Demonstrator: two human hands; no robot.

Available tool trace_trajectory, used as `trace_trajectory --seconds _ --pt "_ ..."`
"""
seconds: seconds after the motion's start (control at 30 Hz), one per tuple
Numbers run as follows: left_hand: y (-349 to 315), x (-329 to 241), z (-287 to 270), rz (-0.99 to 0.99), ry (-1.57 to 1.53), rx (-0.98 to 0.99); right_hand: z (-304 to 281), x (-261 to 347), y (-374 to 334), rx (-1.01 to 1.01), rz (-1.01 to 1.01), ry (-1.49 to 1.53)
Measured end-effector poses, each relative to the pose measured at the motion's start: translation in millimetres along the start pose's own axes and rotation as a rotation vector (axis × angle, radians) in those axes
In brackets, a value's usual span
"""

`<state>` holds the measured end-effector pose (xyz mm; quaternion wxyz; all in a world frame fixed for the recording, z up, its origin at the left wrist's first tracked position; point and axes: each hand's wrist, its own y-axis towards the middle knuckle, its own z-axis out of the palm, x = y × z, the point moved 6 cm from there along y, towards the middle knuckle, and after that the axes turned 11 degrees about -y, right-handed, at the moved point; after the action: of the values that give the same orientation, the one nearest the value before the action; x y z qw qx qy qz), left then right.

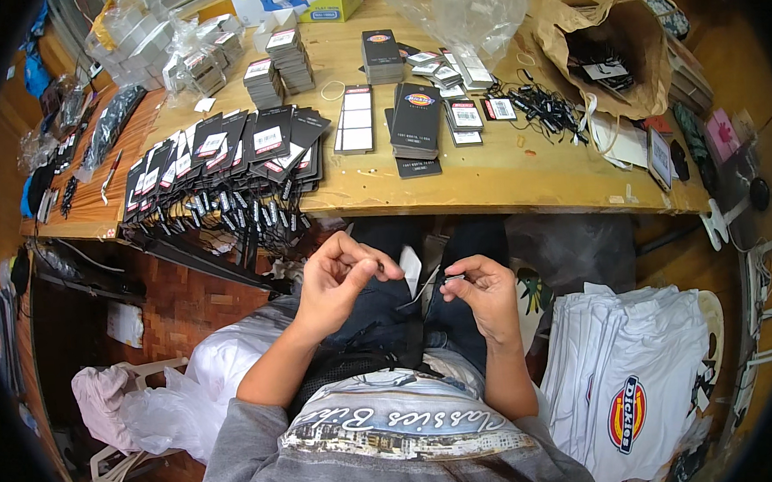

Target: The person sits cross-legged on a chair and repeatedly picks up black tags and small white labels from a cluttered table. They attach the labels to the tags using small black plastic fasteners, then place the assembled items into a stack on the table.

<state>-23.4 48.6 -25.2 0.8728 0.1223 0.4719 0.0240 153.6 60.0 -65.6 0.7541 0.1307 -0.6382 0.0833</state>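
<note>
Right hand [488,295] is pinching a small dark piece [454,278], left hand [337,275] something unclear; black cardboard tags [230,153] are crowding the yellowish wooden table [497,179] ahead; a small white card [412,272] is showing between both hands

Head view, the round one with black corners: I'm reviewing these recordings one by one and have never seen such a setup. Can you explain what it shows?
There is no machine here: a person works with two bare hands. The camera sits on the person's head and looks down, so their shirt shows at the bottom and straight edges bend near the rim.

On the wooden table lie black tags spread at the left, with cords over the front edge, stacks of black cards mid-table, and a brown paper bag at the right.

The left hand pinches its fingertips beside a small white piece; what they grip is unclear. The right hand holds a small dark item, too small to identify.
</note>
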Motion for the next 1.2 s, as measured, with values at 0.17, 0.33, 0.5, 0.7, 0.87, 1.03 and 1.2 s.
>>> trace_trajectory --seconds 0.17,0.33,0.5,0.7,0.87,1.03,1.2 --pt "-2 12 -1 -0.109 -0.061 -0.052 10 0 1 0.052 0.043 0.132" --pt "-2 15 13 -0.147 -0.065 0.005 15 3 2 0.086 0.041 0.172" --pt "-5 24 10 -0.197 0.036 -0.003 15 6 0 0.049 0.015 0.110" --pt "-3 21 18 -0.203 0.205 0.038 21 16 -3 -0.024 -0.076 -0.018" --pt "-6 20 18 -0.216 0.264 0.029 22 20 -5 -0.052 -0.104 -0.102" --pt "-6 20 17 -0.177 0.290 0.057 21 20 -6 -0.078 -0.116 -0.176" --pt "-5 19 19 -0.167 0.333 0.072 22 20 -6 -0.068 -0.117 -0.191"
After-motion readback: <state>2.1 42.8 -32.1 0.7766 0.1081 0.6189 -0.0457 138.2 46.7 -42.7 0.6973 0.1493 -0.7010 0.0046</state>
